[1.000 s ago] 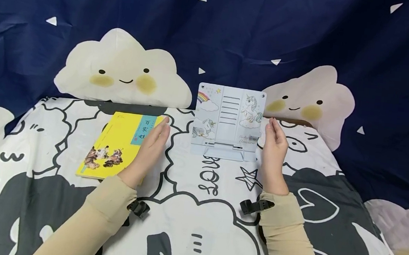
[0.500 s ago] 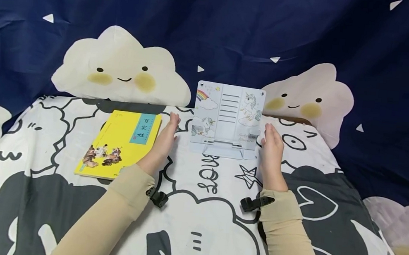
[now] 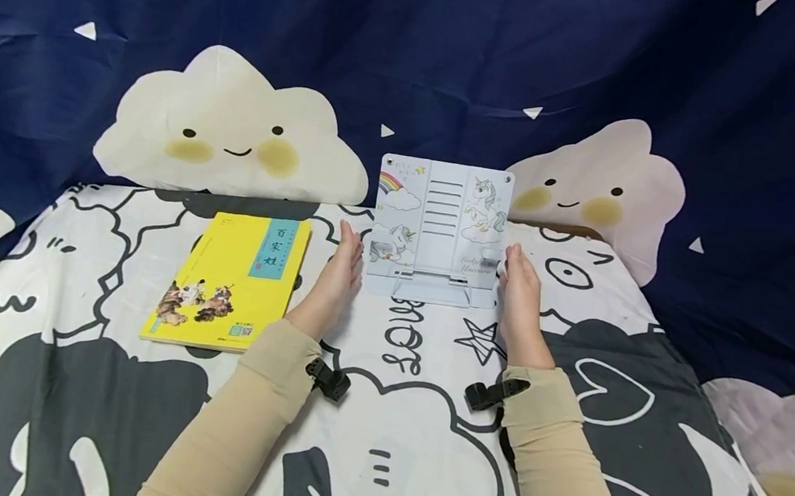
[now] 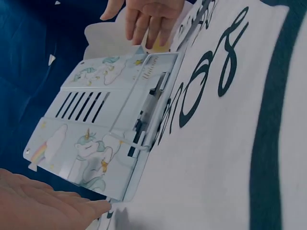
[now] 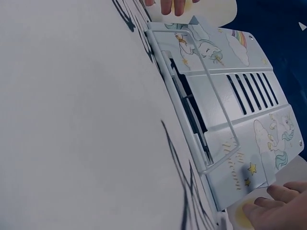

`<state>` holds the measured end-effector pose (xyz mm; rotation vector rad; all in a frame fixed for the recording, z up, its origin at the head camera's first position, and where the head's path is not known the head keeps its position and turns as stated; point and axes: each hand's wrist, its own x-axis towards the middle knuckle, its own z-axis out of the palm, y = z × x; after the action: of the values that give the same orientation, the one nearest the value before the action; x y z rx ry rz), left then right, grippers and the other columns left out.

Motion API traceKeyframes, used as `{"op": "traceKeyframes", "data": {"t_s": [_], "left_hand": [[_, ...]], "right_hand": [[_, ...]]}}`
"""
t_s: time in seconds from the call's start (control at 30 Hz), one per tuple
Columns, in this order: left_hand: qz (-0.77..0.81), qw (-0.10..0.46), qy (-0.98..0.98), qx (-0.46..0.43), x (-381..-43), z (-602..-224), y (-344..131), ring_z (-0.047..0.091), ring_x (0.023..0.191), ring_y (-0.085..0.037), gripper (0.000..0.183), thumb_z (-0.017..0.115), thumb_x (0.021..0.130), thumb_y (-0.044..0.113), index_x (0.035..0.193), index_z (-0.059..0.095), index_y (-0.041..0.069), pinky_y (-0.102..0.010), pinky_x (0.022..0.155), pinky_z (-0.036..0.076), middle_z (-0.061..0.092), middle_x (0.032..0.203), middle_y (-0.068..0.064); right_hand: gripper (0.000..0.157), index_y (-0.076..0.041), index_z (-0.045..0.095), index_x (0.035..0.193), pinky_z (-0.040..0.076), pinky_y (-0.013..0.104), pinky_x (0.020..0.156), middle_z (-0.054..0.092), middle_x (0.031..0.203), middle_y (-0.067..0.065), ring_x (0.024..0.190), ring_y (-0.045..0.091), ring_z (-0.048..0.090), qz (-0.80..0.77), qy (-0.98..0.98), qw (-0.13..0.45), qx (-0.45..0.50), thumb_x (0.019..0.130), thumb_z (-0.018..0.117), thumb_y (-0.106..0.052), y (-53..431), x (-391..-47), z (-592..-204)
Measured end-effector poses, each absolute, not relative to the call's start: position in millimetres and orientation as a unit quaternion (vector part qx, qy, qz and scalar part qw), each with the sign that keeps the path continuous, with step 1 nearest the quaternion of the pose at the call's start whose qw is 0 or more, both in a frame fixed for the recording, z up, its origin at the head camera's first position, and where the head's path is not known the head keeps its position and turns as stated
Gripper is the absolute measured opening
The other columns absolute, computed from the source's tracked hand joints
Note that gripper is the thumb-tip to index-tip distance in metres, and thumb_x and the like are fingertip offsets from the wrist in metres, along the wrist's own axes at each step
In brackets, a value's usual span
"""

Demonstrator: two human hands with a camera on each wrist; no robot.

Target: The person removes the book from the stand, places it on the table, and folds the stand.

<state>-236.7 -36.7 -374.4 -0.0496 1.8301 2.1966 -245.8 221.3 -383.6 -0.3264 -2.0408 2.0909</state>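
A pale blue book stand [image 3: 441, 228] with unicorn and rainbow pictures, a column of slots and a clear front bar stands propped up on the printed cloth. My left hand [image 3: 336, 280] is beside its left edge, palm facing inward, fingers extended. On the other side my right hand [image 3: 521, 301] has straight fingers right at the stand's right edge. Both wrist views show the stand [image 4: 96, 124] between two extended hands, with nothing gripped. In the right wrist view, the right hand's fingertips [image 5: 283, 191] come up to the lower corner of the stand.
A yellow book [image 3: 226, 287] with a blue title panel lies flat left of the left hand. Black-and-white printed cloth [image 3: 377, 440] covers the surface. Behind hangs a dark blue curtain [image 3: 455, 44] with cloud shapes, close at the stand's back.
My left hand has moved right, from over the yellow book to beside the stand's left edge. My right hand has shifted slightly inward, toward the stand. The camera view has drifted a little.
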Motion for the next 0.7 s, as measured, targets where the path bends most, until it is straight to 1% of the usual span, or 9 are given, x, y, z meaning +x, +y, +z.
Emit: {"op": "traceKeyframes", "data": {"t_s": [0.27,0.5,0.7], "left_hand": [[0.759,0.156,0.632,-0.006,-237.4,-381.8,-32.3,0.004,0.156,-0.018,0.087,0.004,0.096,0.073,0.161,0.002,0.016,-0.036,0.127,0.009,0.004,0.169,-0.001],[0.756,0.154,0.636,0.007,-235.0,-386.5,-31.2,0.004,0.156,-0.018,0.088,0.003,0.094,0.075,0.161,0.0,0.017,-0.037,0.127,0.009,0.003,0.169,-0.001],[0.754,0.157,0.637,0.0,-231.1,-384.3,-29.4,0.005,0.156,-0.018,0.091,0.006,0.094,0.076,0.161,0.001,0.015,-0.036,0.127,0.009,0.004,0.169,-0.001]], "right_hand": [[0.068,-0.006,0.022,0.158,0.018,0.03,0.125,0.021,0.166,0.005,0.153,0.017,0.018,0.716,-0.686,0.078,-0.106,0.105,0.034,-0.049,223.2,-246.2,-386.5],[0.072,-0.007,0.018,0.159,0.018,0.028,0.124,0.017,0.167,0.003,0.153,0.014,0.017,0.73,-0.672,0.048,-0.113,0.104,0.032,-0.053,225.0,-247.3,-388.3],[0.076,-0.007,0.014,0.159,0.017,0.029,0.125,0.015,0.167,0.007,0.154,0.016,0.016,0.732,-0.67,0.035,-0.115,0.103,0.031,-0.056,226.1,-247.6,-390.0]]}}
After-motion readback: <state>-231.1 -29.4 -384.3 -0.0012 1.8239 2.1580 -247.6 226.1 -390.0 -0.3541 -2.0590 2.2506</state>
